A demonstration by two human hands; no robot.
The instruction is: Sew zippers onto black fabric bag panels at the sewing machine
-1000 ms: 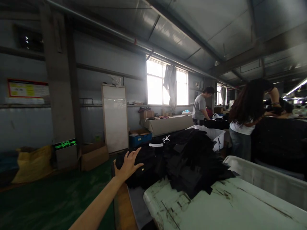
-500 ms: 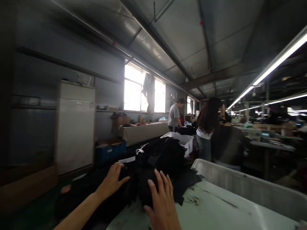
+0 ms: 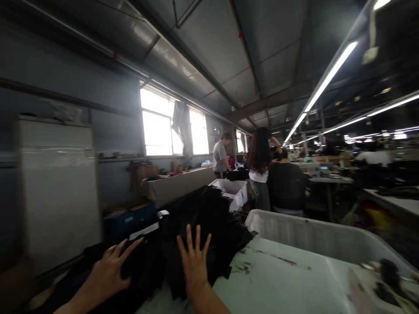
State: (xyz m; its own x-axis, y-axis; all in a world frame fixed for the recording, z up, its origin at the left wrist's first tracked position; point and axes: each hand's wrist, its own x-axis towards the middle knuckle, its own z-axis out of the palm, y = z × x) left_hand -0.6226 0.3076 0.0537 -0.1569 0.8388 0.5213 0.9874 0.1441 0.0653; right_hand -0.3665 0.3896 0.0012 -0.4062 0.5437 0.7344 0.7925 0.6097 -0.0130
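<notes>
A heap of black fabric pieces (image 3: 209,213) lies over the far left part of a pale green tabletop (image 3: 278,279). My right hand (image 3: 194,264) is spread flat over the near side of the heap, fingers apart, holding nothing. To its left, my left hand (image 3: 106,272) is open above the dark cloth at the table's left side, thumb held away from the fingers. Whether either palm presses on the fabric cannot be made out. A white strip (image 3: 144,231) shows on the dark cloth just beyond my left hand.
Behind the table's far edge stands a large whitish plastic bin (image 3: 304,229), with a smaller white basket (image 3: 231,189) past it. Part of a machine (image 3: 379,283) sits at the right front. Several people are farther back, one in grey (image 3: 220,156). A blue crate (image 3: 129,220) is at left.
The view has swung to the right, bringing the machine into sight. My right hand has reached farther over the black fabric with its fingers spread wider. My left hand stays open.
</notes>
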